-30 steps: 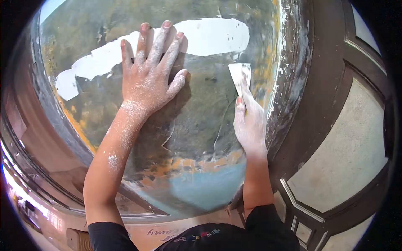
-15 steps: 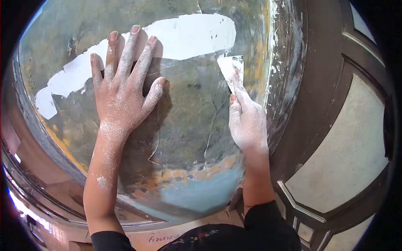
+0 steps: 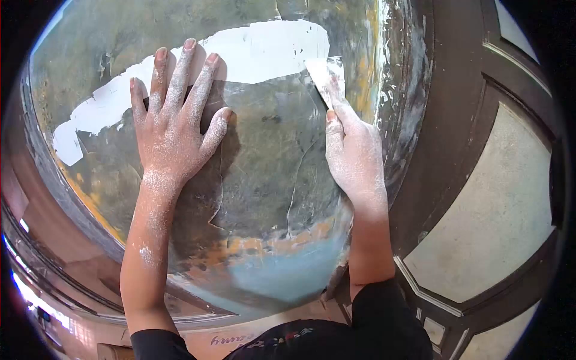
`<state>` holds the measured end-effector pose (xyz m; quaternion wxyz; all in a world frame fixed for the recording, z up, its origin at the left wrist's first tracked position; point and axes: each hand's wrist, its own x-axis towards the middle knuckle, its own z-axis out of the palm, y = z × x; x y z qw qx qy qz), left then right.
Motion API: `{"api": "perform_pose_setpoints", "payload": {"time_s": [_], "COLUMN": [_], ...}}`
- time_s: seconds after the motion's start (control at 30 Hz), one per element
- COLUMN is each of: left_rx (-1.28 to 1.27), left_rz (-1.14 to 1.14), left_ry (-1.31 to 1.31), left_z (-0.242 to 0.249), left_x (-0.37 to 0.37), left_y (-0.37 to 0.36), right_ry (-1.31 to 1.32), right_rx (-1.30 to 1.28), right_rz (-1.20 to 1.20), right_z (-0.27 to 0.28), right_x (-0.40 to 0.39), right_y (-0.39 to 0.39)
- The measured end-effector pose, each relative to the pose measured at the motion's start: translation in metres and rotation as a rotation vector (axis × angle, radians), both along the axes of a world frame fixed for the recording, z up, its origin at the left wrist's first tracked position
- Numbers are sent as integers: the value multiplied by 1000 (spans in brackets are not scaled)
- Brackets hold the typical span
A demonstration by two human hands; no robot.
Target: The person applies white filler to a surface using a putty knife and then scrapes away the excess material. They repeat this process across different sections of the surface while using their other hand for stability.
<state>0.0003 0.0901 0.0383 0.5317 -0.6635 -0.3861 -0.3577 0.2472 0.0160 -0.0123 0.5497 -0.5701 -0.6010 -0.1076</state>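
My left hand (image 3: 174, 123) lies flat with its fingers spread on a worn painted surface (image 3: 258, 156) of green, grey, orange and blue. Its fingertips rest over a long white patch (image 3: 264, 51) with jagged edges. White powder coats both my hands. My right hand (image 3: 358, 147) grips a scraper (image 3: 327, 75), its index finger stretched along the blade. The blade, partly white, overlaps the lower right end of the white patch. The handle is hidden inside my hand.
Dark brown framing with pale panels (image 3: 480, 210) stands to the right. A strip of chipped white and grey paint (image 3: 396, 78) runs along the surface's right edge. Cracks cross the paint below the patch. Pinkish floor (image 3: 198, 342) shows at the bottom.
My right hand has moved the scraper upward and slightly left, onto the edge of the white patch. The left hand stays pressed in place. The view has shifted slightly.
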Motion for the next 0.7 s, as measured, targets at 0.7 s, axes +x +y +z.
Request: {"api": "perform_pose_setpoints", "payload": {"time_s": [0.7], "left_rx": [-173], "left_rz": [-1], "left_ry": [-38], "left_z": [-58], "left_x": [2], "left_y": [-9], "right_ry": [-108], "right_rx": [8], "right_rz": [21], "right_z": [-17], "right_x": [2], "right_y": [14]}}
